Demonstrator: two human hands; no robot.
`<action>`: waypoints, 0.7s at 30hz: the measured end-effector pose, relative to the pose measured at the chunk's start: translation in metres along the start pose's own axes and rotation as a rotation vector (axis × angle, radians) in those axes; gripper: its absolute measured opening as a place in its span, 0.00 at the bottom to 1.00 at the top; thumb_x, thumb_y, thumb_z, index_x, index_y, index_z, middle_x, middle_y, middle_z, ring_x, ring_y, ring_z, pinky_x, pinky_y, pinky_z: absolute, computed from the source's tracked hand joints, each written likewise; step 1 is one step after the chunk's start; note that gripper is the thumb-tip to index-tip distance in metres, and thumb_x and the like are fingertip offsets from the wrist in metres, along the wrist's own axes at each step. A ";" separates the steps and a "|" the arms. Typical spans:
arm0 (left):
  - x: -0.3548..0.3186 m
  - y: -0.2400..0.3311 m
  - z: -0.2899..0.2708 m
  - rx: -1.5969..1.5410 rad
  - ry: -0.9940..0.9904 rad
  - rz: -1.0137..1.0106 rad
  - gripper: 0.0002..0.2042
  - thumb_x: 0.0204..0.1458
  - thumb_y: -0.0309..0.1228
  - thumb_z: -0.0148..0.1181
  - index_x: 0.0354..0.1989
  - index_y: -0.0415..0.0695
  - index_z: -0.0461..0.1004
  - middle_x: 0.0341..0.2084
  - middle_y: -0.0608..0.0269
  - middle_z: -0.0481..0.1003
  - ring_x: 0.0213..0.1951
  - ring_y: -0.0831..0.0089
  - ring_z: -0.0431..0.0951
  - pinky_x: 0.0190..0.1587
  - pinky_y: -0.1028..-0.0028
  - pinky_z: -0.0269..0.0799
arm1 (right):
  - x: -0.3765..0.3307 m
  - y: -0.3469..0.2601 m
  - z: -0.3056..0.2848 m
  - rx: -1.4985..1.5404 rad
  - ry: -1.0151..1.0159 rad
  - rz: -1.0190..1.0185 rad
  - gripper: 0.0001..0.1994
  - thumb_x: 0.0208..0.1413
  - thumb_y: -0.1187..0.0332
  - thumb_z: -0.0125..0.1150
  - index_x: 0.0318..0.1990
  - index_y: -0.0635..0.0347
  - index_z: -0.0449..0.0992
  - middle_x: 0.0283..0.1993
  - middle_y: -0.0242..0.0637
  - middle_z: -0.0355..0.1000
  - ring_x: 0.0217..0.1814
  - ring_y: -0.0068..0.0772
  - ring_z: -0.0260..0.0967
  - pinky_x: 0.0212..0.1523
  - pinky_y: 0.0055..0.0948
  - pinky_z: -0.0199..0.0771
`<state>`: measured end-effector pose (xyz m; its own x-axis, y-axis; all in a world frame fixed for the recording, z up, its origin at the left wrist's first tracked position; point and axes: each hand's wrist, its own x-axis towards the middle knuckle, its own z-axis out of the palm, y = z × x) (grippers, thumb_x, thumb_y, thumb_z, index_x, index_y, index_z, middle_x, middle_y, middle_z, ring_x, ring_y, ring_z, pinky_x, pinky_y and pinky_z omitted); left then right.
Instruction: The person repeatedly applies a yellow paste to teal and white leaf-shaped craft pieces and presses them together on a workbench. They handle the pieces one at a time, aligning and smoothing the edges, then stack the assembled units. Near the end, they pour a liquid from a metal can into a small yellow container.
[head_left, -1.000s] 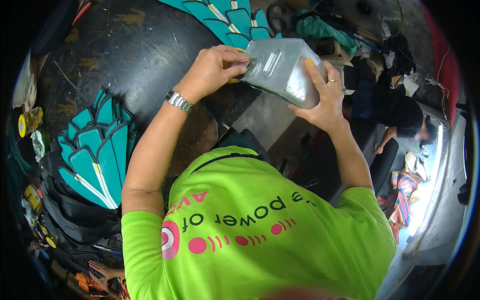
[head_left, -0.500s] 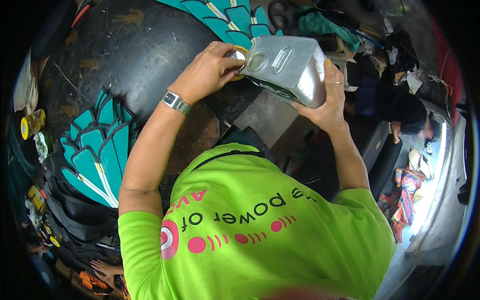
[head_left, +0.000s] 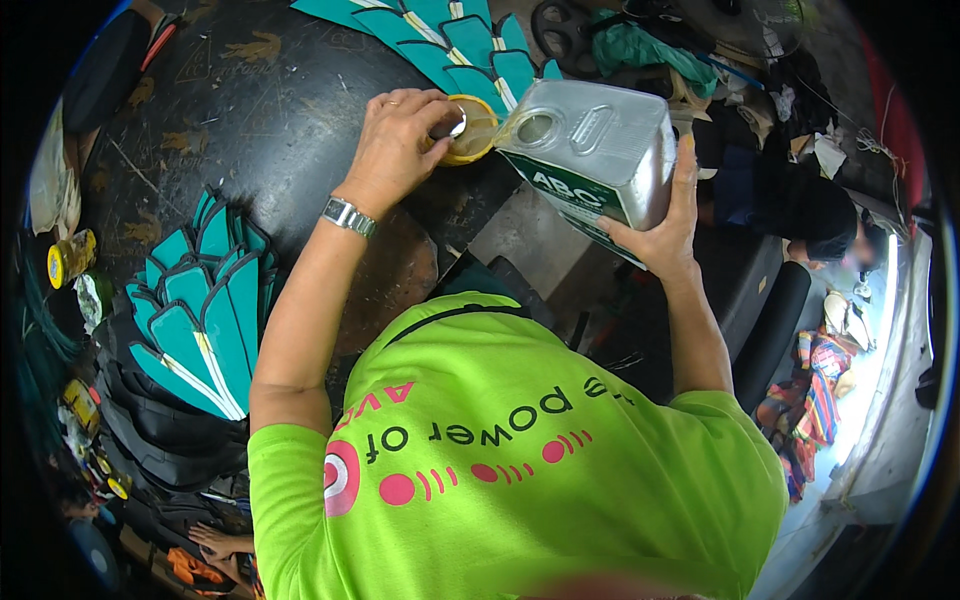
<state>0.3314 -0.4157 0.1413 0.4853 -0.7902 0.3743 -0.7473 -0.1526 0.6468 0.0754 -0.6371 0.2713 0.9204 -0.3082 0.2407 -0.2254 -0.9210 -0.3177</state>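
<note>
My right hand (head_left: 672, 225) grips a square metal can (head_left: 610, 120) by its side and lower edge. The can leans over, with its silver top, round spout opening and moulded handle showing. Just left of its spout corner stands a round tub (head_left: 484, 108) with a yellow rim and something pale brown inside. My left hand (head_left: 398, 140) is closed with a small round silver-white cap (head_left: 457, 124) between thumb and fingers, at the tub's left edge. Part of the tub's rim is hidden by that hand.
Flat teal pieces with black edging (head_left: 440, 50) lie at the back of the dark table (head_left: 250, 110); another stack (head_left: 205, 300) is at the left. A yellow-lidded jar (head_left: 70, 258) sits at the far left. Another person's hand (head_left: 215, 540) shows at lower left, and a person in dark clothes at right.
The can has shifted right, away from the tub, and its green side label now shows. My left hand has moved slightly left, uncovering more of the tub.
</note>
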 end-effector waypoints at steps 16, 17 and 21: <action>-0.030 0.027 0.022 -0.124 0.159 -0.023 0.14 0.45 0.28 0.73 0.40 0.48 0.78 0.50 0.63 0.79 0.54 0.61 0.76 0.57 0.61 0.63 | 0.050 0.001 -0.058 1.007 0.465 0.189 0.34 0.46 0.72 0.65 0.64 0.70 0.64 0.60 0.51 0.71 0.59 0.51 0.74 0.63 0.48 0.72; -0.032 0.030 0.024 -0.156 0.172 -0.018 0.13 0.45 0.28 0.73 0.40 0.48 0.78 0.51 0.63 0.79 0.54 0.62 0.76 0.58 0.61 0.63 | 0.067 0.001 -0.049 0.999 0.534 0.256 0.36 0.44 0.73 0.67 0.65 0.69 0.64 0.60 0.50 0.70 0.59 0.48 0.73 0.62 0.45 0.73; -0.039 0.044 0.023 -0.228 0.176 0.012 0.13 0.46 0.28 0.73 0.39 0.47 0.76 0.52 0.62 0.78 0.53 0.61 0.76 0.57 0.60 0.65 | 0.153 -0.032 0.000 0.718 0.468 -0.168 0.55 0.34 0.71 0.80 0.72 0.62 0.50 0.69 0.48 0.59 0.66 0.44 0.64 0.65 0.40 0.66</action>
<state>0.2687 -0.4053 0.1396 0.5635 -0.6729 0.4793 -0.6418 0.0087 0.7669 0.2231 -0.6548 0.3178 0.6619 -0.3927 0.6385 0.3027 -0.6392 -0.7070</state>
